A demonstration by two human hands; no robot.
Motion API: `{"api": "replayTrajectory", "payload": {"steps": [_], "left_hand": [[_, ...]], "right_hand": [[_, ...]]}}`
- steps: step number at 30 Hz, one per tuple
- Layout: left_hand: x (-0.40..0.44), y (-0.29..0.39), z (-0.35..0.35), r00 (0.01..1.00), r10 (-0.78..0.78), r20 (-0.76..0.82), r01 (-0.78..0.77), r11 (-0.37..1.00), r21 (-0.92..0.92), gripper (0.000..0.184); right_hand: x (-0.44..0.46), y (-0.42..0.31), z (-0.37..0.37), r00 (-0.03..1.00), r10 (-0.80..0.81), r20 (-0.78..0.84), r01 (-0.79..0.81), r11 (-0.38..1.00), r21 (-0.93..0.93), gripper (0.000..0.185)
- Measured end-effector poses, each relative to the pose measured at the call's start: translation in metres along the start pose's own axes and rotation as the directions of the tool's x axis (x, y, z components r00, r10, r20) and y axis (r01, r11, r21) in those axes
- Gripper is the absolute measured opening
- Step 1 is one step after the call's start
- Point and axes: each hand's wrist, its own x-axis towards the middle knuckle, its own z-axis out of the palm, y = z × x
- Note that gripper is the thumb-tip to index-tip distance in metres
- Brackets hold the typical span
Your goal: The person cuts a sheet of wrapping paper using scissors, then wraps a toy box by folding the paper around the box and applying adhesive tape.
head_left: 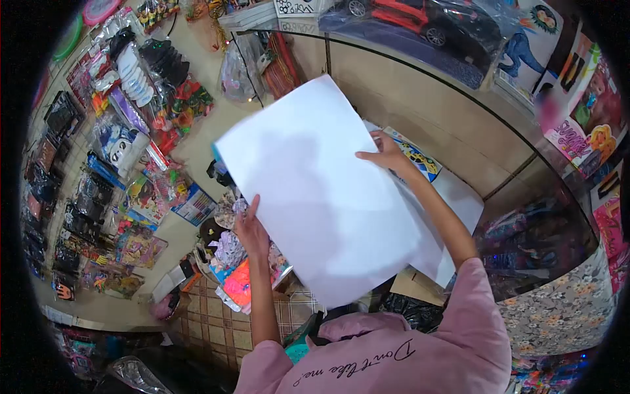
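Observation:
A large white sheet of paper (315, 190) is held up in front of me, tilted, with a shadow across it and a bit of teal at its left corner. My right hand (387, 156) grips its right edge, thumb on the top face and fingers partly hidden beneath. At the lower left edge, my left hand (252, 230) has its fingers stretched apart, close to the paper; whether it touches is hard to tell. Under the right forearm lies more white paper (453, 200), beside a colourful package (417, 157) partly covered by the sheet.
A glass-topped counter (446, 85) curves around the far and right sides, carrying a boxed red toy car (407, 16). Packaged goods (125, 151) hang on the left wall. Hair accessories and a bright orange pack (237, 284) sit below my left hand. A floral cloth (558, 308) is at right.

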Motion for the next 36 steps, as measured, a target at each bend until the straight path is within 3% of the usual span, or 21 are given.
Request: {"api": "replayTrajectory", "payload": {"steps": [4,5,6,7,9,10,13,16,19,22,24,25,28,33,36], "left_hand": [[-0.012,-0.014,-0.002,0.986,-0.164,-0.028,0.16,0.887,0.433,0.066],[-0.016,-0.019,0.001,0.978,-0.198,-0.061,0.2,0.823,0.532,0.065],[-0.016,-0.021,0.002,0.951,-0.299,-0.075,0.297,0.823,0.483,0.063],[-0.017,-0.028,-0.003,0.953,-0.292,-0.075,0.29,0.822,0.49,0.063],[-0.015,-0.044,-0.012,0.96,-0.273,-0.065,0.267,0.817,0.511,0.062],[-0.015,-0.044,-0.01,0.962,-0.274,0.015,0.229,0.83,0.509,0.061],[-0.013,-0.045,-0.014,0.971,-0.232,0.057,0.181,0.87,0.459,0.06],[-0.011,-0.039,-0.01,0.966,-0.256,0.045,0.222,0.901,0.372,0.06],[-0.007,-0.046,-0.011,0.954,-0.291,0.065,0.252,0.903,0.348,0.061],[-0.008,-0.059,-0.006,0.937,-0.342,0.069,0.298,0.888,0.35,0.064],[-0.01,-0.07,0.006,0.928,-0.372,0.019,0.341,0.869,0.359,0.067],[-0.006,-0.077,0.006,0.926,-0.376,0.041,0.351,0.895,0.276,0.067],[-0.003,-0.083,0.033,0.934,-0.351,0.063,0.345,0.934,0.096,0.067],[-0.021,-0.095,0.064,0.898,-0.401,0.182,0.331,0.887,0.322,0.068],[-0.037,-0.106,0.066,0.837,-0.516,0.18,0.392,0.797,0.459,0.069]], "right_hand": [[0.021,0.029,-0.03,0.926,-0.358,-0.116,0.284,0.866,-0.411,0.061],[0.019,0.038,-0.038,0.932,-0.35,-0.098,0.23,0.778,-0.584,0.065],[0.015,0.044,-0.046,0.937,-0.34,-0.085,0.171,0.656,-0.735,0.069],[0.013,0.047,-0.055,0.941,-0.331,-0.076,0.109,0.505,-0.856,0.074],[0.013,0.047,-0.072,0.993,-0.053,-0.105,-0.049,0.619,-0.784,0.086],[0.011,0.048,-0.079,0.99,0.093,-0.107,-0.142,0.658,-0.74,0.093],[0.0,0.046,-0.094,0.998,0.064,0.022,-0.028,0.681,-0.731,0.102],[-0.008,0.026,-0.09,0.983,0.169,-0.075,-0.171,0.683,-0.71,0.101],[-0.023,0.005,-0.09,0.987,-0.024,-0.158,-0.088,0.742,-0.665,0.097],[-0.046,-0.02,-0.083,0.886,-0.313,-0.341,-0.072,0.635,-0.769,0.091],[-0.066,-0.048,-0.079,0.862,-0.455,-0.224,0.079,0.556,-0.827,0.086],[-0.074,-0.058,-0.078,0.84,-0.519,-0.16,0.152,0.507,-0.848,0.083],[-0.08,-0.061,-0.074,0.898,-0.44,0.024,0.299,0.568,-0.767,0.085],[-0.085,-0.062,-0.052,0.903,-0.325,0.282,0.43,0.653,-0.624,0.081],[-0.076,-0.045,-0.043,0.898,-0.241,0.369,0.44,0.518,-0.733,0.077]]}}
